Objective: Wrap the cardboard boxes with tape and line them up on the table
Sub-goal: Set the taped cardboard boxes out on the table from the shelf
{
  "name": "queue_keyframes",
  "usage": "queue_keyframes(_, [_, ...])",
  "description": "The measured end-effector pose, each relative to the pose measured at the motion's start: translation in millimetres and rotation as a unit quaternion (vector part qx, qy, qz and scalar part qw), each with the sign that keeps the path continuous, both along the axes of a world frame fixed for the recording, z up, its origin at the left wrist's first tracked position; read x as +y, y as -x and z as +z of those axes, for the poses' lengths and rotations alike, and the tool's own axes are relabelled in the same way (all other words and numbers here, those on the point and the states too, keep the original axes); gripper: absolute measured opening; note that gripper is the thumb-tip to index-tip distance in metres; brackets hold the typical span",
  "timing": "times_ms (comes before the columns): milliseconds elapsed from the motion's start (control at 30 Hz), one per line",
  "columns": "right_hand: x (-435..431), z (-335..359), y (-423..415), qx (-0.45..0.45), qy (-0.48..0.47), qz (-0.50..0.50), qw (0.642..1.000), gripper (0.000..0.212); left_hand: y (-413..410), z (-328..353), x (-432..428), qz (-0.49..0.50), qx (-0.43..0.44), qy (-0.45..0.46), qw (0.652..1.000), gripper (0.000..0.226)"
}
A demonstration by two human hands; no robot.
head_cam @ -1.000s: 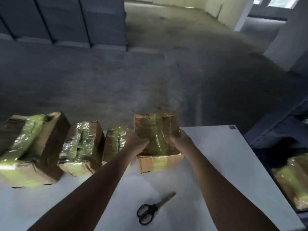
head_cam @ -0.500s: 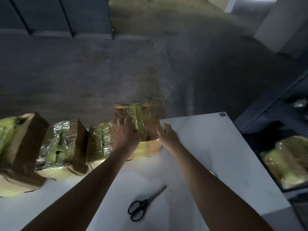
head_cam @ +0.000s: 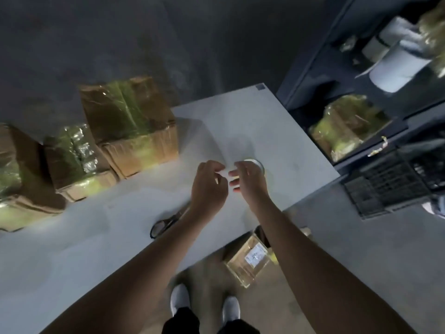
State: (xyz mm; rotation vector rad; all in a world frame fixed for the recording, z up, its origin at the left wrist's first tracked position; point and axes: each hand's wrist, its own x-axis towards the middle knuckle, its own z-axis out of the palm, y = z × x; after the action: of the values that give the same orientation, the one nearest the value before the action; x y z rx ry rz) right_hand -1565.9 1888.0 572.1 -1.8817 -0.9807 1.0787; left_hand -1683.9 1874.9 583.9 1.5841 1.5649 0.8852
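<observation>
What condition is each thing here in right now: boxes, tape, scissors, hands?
Row of boxes: wrapped in tape, side by side at the far edge of the table.
Tape roll: on the table, partly under the right hand.
Scissors: on the table, partly hidden by the left forearm.
Left hand: fingers curled; grip unclear.
Right hand: over the roll; grip unclear.
Floor box: beneath the table's near edge, label up.

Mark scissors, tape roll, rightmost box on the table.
scissors (head_cam: 171, 219), head view, shank just above the handles.
tape roll (head_cam: 258, 165), head view, exposed far rim.
rightmost box (head_cam: 122, 109), head view, taped top face.
</observation>
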Motion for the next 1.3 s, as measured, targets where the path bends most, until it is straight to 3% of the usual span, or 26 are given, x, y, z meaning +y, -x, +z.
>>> queue_keyframes(167, [-63, -29, -36, -0.040, -0.001, -0.031, 0.999, 0.023, -48, -22, -57, -0.062, -0.048, 0.022, 0.997, 0.018])
queue_keyframes(367, [-128, -88, -91, -0.028, 0.017, -0.065, 0.997, 0.020, -98, -81, -116, -0.101, -0.036, 0.079, 0.991, 0.018])
queue_keyframes(500, [-165, -149, -136, -0.022, 0.049, -0.051, 0.997, 0.023, -136, -140, -152, -0.070, -0.010, 0.142, 0.987, 0.037])
queue_keyframes(633, [-203, -236, -179, -0.019, 0.098, -0.031, 0.995, 0.026, -176, -224, -183, -0.093, 0.024, 0.204, 0.974, 0.031])
queue_keyframes(867, [-242, -421, -226, -0.017, 0.149, -0.080, 0.985, 0.017, -202, -415, -183, -0.129, 0.105, 0.234, 0.958, 0.023])
queue_keyframes(1067, [-252, -546, -238, -0.069, 0.213, -0.050, 0.973, 0.026, -203, -547, -162, -0.129, 0.189, 0.268, 0.936, 0.036])
queue_keyframes(1200, [-262, -609, -243, -0.085, 0.342, -0.064, 0.934, 0.040, -203, -613, -155, -0.140, 0.236, 0.322, 0.906, 0.048])
queue_keyframes(1300, [-269, -648, -246, -0.077, 0.371, -0.064, 0.923, 0.046, -200, -651, -152, -0.174, 0.255, 0.379, 0.872, 0.056])
